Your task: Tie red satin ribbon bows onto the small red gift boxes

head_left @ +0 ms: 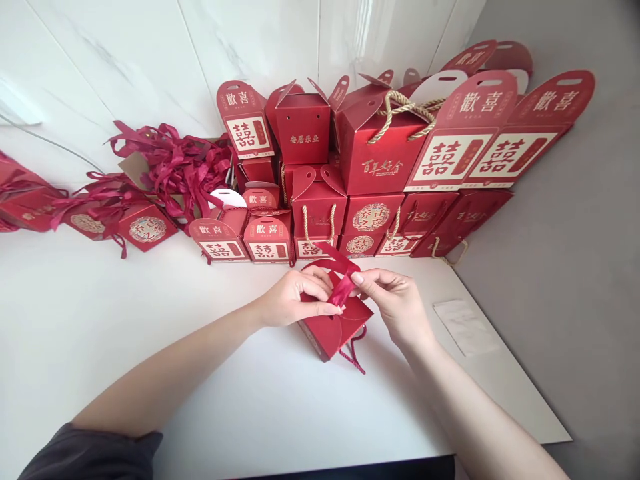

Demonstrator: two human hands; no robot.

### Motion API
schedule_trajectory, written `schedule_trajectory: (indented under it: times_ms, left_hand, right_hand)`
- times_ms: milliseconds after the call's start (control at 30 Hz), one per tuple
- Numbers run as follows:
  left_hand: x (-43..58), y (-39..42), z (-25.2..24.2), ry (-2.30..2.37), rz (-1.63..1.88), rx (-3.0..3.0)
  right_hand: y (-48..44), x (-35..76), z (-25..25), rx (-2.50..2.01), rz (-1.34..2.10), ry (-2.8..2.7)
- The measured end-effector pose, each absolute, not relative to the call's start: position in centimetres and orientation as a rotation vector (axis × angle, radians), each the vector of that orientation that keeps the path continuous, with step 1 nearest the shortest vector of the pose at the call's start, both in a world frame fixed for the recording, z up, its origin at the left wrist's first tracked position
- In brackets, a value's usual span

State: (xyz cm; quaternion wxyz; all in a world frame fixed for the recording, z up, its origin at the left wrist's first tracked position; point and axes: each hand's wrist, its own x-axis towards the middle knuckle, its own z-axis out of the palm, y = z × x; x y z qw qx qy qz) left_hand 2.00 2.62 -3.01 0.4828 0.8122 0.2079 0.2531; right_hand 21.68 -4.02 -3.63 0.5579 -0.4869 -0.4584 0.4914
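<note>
A small red gift box (325, 333) sits on the white table, turned at an angle, its top flaps folded in. Over its top, a dark red satin ribbon (343, 288) is bunched between my two hands. My left hand (300, 297) pinches the ribbon from the left, its thumb lying close to the box top. From the right, the thumb and forefinger of my right hand (395, 297) pinch the same ribbon a little higher. A loose ribbon end sticks up toward the back. Beside the box, a dark red twisted cord (356, 353) lies on the table.
Stacked red gift boxes (373, 153), several with gold rope handles, line the tiled wall behind. A heap of red ribbons (175, 160) and more boxes (145, 227) stand at the back left. A pale flat sheet (466, 327) lies near the table's right edge.
</note>
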Motion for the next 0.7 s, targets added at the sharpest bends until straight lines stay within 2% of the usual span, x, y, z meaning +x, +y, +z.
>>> schedule_trajectory:
  times_ms: [133, 267, 467, 700]
  left_hand:
    - [2.0, 2.7, -3.1, 0.476, 0.635, 1.982]
    - [1.9, 2.8, -3.5, 0.476, 0.653, 2.007]
    - [2.0, 2.8, -3.6, 0.493, 0.662, 2.028]
    - [2.1, 2.5, -3.3, 0.499, 0.656, 1.991]
  right_hand:
    - [-4.2, 22.0, -3.1, -1.062, 1.224, -1.372]
    - [-4.4, 21.2, -3.1, -1.080, 1.043, -1.610]
    - [-4.5, 19.2, -3.8, -1.227, 0.895, -1.364]
    - [-3.2, 21.0, -4.1, -1.151, 1.125, -1.003]
